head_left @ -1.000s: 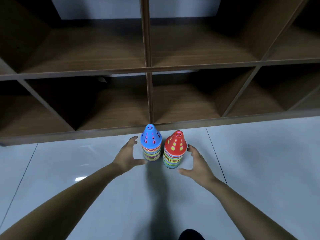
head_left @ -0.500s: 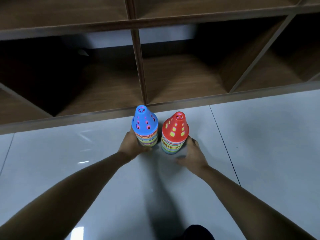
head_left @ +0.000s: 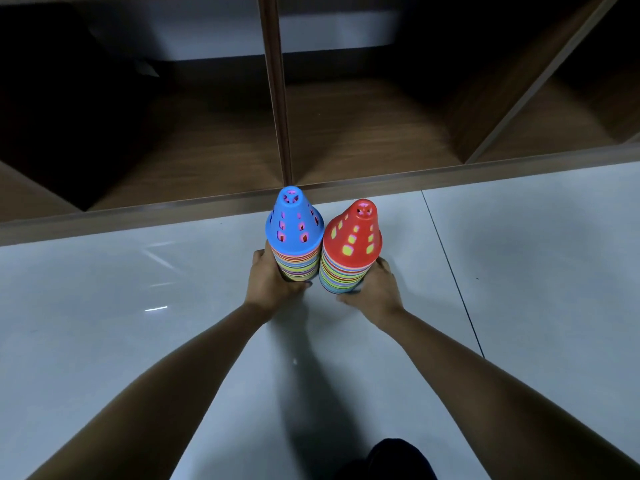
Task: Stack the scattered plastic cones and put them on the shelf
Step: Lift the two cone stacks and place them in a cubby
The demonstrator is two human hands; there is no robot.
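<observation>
Both hands are on now! A second ago they hung spread and clear of the cones. Here the left hand (head_left: 273, 282) is wrapped round the lower rings of the blue-topped stack (head_left: 294, 230), and the right hand (head_left: 374, 289) clasps the base of the red-topped stack (head_left: 351, 244) the same way.

The two stacks stand upright, touching side by side, in front of the upright divider (head_left: 277, 98) of the shelf (head_left: 363, 133). The blue one is right at the divider's foot and the red one just to its right. The view has closed in as well, and the blue tip now crosses the front edge below the divider. Whether the stacks have left the floor (head_left: 519, 271) I cannot tell.

Each stack is a tower of nested plastic cones with thin rims banded in many colours. The smooth top cone is pierced with small square holes and has a spoked round opening at the tip. The divider and boards are dark wood-grain. The floor is glossy pale tile, with a thin dark joint running right of the divider.
</observation>
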